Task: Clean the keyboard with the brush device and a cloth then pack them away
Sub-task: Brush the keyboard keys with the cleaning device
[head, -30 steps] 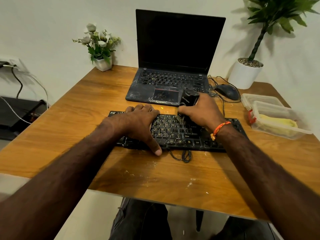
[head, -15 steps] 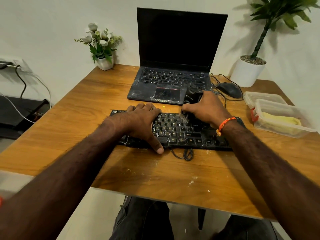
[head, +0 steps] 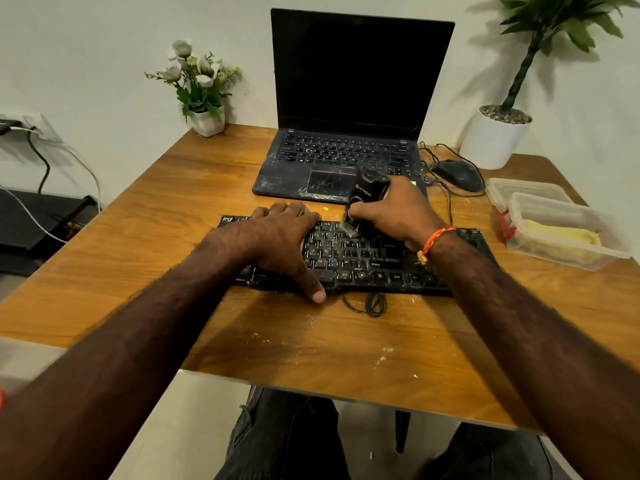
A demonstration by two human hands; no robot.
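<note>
1. My left hand [head: 280,237] lies spread, palm down, on the left half of the keyboard [head: 360,258], fingers reaching its far edge and thumb stretched to the near edge, pinning it to the bench [head: 145,244].
2. My right hand [head: 398,211] is curled round the black brush device [head: 369,194], gripping its body with the top tilted away from me toward the laptop [head: 346,109].
3. The pale bristles at the device's lower end touch the keys in the upper middle of the keyboard, just right of my left fingers.
4. Compared with a second ago, the right hand and the device sit a little farther toward the far edge of the keyboard, so the bristles now meet the top rows instead of the middle ones; more of the lower right keys show.
5. My left hand is in the same place as before, and the keyboard has not shifted on the bench.
6. The keyboard's cable [head: 370,303] is looped against its near edge; pale dust specks lie on the wood in front of it.
7. A clear plastic container [head: 561,233] with something yellow in it, which may be the cloth, sits to the right of the keyboard, its lid [head: 523,192] behind it.
8. A mouse [head: 457,174] lies right of the laptop, a white-potted plant [head: 495,136] behind it, and a small flower pot [head: 204,98] at the far left corner.
</note>
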